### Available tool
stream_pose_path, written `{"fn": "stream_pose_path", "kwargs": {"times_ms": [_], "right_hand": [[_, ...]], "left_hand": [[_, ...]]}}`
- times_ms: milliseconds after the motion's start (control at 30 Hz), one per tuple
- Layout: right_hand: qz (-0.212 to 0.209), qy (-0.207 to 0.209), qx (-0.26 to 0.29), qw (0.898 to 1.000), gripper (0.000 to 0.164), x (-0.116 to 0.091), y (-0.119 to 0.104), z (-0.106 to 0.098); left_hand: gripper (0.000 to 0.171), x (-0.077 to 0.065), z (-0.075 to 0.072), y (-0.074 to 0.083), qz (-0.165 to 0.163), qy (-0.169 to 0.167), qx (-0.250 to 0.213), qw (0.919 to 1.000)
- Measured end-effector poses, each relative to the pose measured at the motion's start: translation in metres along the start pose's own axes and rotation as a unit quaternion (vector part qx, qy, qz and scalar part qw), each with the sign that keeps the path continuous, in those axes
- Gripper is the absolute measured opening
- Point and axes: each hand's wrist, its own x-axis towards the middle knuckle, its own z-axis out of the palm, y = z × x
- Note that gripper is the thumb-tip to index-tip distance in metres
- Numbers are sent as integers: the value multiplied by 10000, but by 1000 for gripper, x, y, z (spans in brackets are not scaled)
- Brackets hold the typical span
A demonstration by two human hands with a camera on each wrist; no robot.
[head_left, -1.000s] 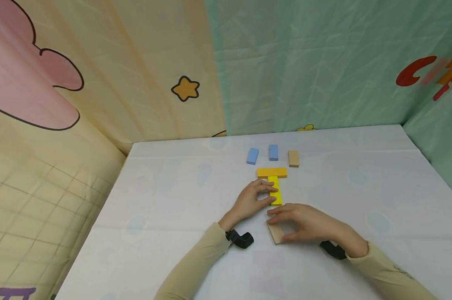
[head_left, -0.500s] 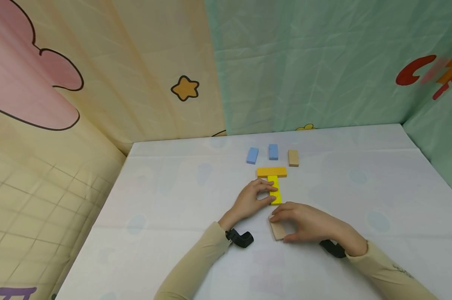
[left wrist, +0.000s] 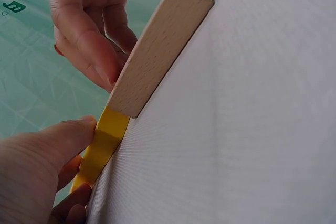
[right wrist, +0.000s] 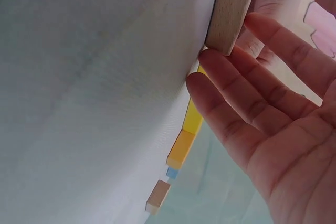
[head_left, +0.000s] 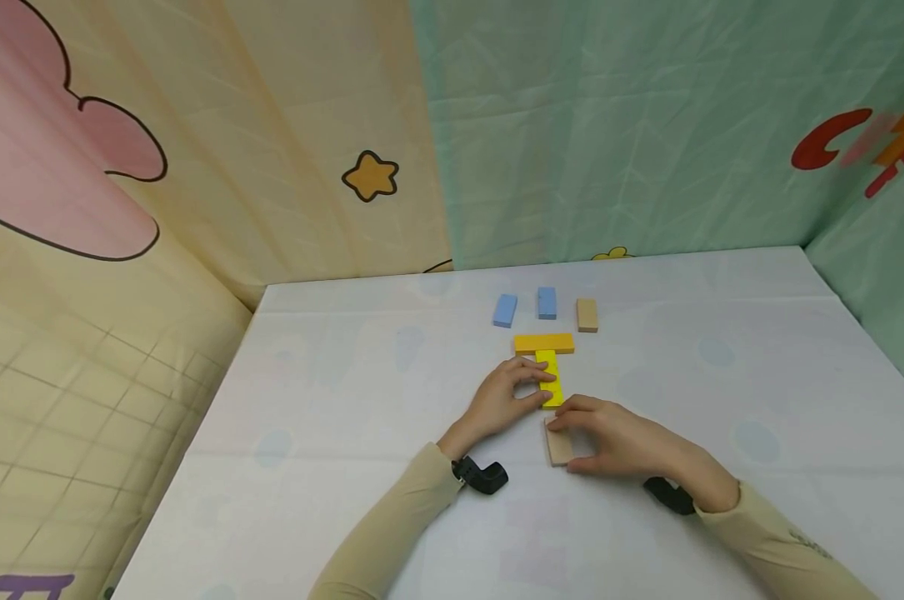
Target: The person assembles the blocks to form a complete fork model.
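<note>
A bright yellow block [head_left: 546, 357] lies lengthwise on the table, its far end meeting an orange-yellow block [head_left: 544, 343] set crosswise, so that they form a T. My left hand [head_left: 500, 396] pinches the bright yellow block between thumb and fingers, from its left side in the head view. Just nearer than that block is a plain wooden block [head_left: 559, 452], flat on the cloth, which my right hand [head_left: 620, 437] holds between thumb and fingertips. In the head view a narrow gap parts the wooden and yellow ends; the left wrist view shows them lined up.
Behind the T stand two blue blocks [head_left: 505, 310] and a small wooden block [head_left: 586, 316] in a loose row. White cloth covers the table [head_left: 309, 400]. Printed curtains [head_left: 309, 108] rise along the back and both sides.
My right hand has slid the wooden block away from me and slightly right, up close to the yellow block's near end, turning it straighter. The left hand has stayed put.
</note>
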Motion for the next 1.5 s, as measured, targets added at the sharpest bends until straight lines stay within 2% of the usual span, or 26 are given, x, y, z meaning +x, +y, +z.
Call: {"fn": "stream_pose_path", "kwargs": {"times_ms": [333, 700, 1500], "right_hand": [[262, 324, -347, 9985, 46, -7, -4, 3], [-136, 533, -977, 9937, 43, -7, -8, 4], [-106, 575, -1332, 9894, 41, -6, -12, 5]], "left_hand": [[27, 0, 1, 0, -13, -25, -14, 10000], [27, 0, -1, 2, 22, 21, -10, 10000], [27, 0, 0, 1, -28, 20, 0, 10000]]}}
